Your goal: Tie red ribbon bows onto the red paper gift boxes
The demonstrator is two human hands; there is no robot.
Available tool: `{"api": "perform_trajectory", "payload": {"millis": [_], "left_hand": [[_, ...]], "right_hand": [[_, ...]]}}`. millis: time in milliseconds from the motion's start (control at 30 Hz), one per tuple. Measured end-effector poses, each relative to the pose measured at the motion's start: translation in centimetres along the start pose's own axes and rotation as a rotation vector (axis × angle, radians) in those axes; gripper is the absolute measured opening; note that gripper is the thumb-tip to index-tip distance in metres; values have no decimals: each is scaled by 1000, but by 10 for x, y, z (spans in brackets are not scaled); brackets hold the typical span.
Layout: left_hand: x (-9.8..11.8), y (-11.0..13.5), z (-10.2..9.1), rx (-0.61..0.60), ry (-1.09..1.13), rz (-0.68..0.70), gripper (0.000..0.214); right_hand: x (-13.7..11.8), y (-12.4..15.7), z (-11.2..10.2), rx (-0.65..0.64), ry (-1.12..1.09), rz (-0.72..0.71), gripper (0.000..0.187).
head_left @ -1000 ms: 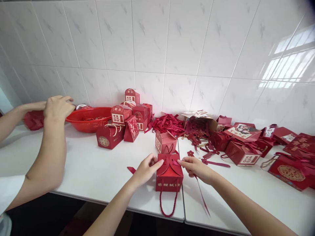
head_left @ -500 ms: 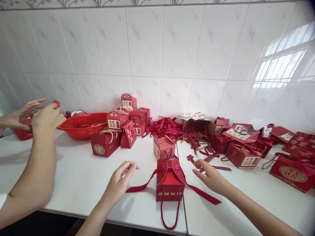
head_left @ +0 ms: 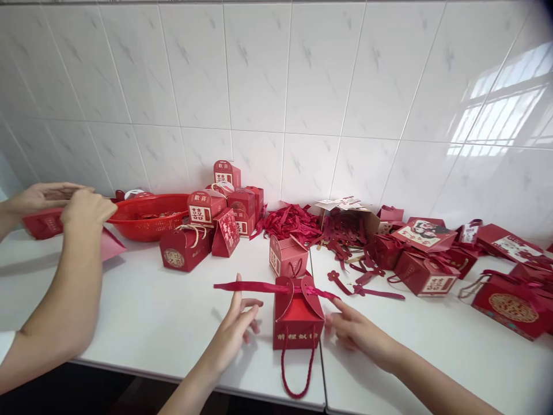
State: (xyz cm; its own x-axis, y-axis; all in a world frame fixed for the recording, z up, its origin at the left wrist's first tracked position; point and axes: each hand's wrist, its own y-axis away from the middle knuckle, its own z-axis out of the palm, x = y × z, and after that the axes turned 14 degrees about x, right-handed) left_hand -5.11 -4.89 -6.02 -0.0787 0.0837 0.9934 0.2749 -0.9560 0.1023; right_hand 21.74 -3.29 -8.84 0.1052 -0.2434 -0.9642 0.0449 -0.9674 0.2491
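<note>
A small red gift box [head_left: 297,323] with gold lettering and a red cord handle stands at the table's front edge. A red ribbon [head_left: 254,286] runs through its rounded top flaps and sticks out level to the left and a little to the right. My left hand [head_left: 235,331] is just left of the box, fingers spread, with one raised fingertip touching the ribbon from below. My right hand [head_left: 354,331] lies low on the right side of the box, fingers stretched toward it, holding nothing.
Another person's hands [head_left: 84,208] at the far left hold a red box [head_left: 41,223] beside a red basket [head_left: 149,222]. Several finished red boxes [head_left: 203,230] stand behind; a pile of ribbons [head_left: 289,222], a carton [head_left: 349,216] and flat boxes [head_left: 505,300] fill the right.
Both my hands let go of the box top and swung outward, then came back beside the box. The ribbon ends that lay on the table now stretch level in the air.
</note>
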Motion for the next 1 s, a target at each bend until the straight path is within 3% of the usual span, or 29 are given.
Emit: {"api": "perform_trajectory", "payload": {"millis": [67, 133, 200, 300, 433, 567, 800, 900, 1000], "left_hand": [[4, 1, 5, -24, 298, -167, 33], [5, -1, 10, -18, 553, -351, 14], [5, -4, 15, 9, 725, -481, 9], [4, -9, 18, 40, 836, -511, 17], [14, -10, 13, 91, 786, -352, 20], [36, -15, 12, 148, 638, -39, 15], [86, -23, 34, -18, 128, 468, 36], [105, -25, 48, -50, -34, 604, 38], [118, -28, 59, -45, -47, 663, 37]], "right_hand": [[-3, 0, 2, 33, -387, 58, 43], [-7, 0, 6, 70, -621, 78, 25], [-11, -3, 8, 135, -739, 113, 18], [-16, -8, 10, 232, -829, 143, 17], [-28, -7, 6, 269, -742, 59, 25], [-49, -1, -1, 289, -454, -227, 34], [-106, 6, 0, 412, -116, -659, 36], [-127, 6, 5, 396, -97, -802, 36], [-144, 6, 13, 352, -89, -849, 33]]}}
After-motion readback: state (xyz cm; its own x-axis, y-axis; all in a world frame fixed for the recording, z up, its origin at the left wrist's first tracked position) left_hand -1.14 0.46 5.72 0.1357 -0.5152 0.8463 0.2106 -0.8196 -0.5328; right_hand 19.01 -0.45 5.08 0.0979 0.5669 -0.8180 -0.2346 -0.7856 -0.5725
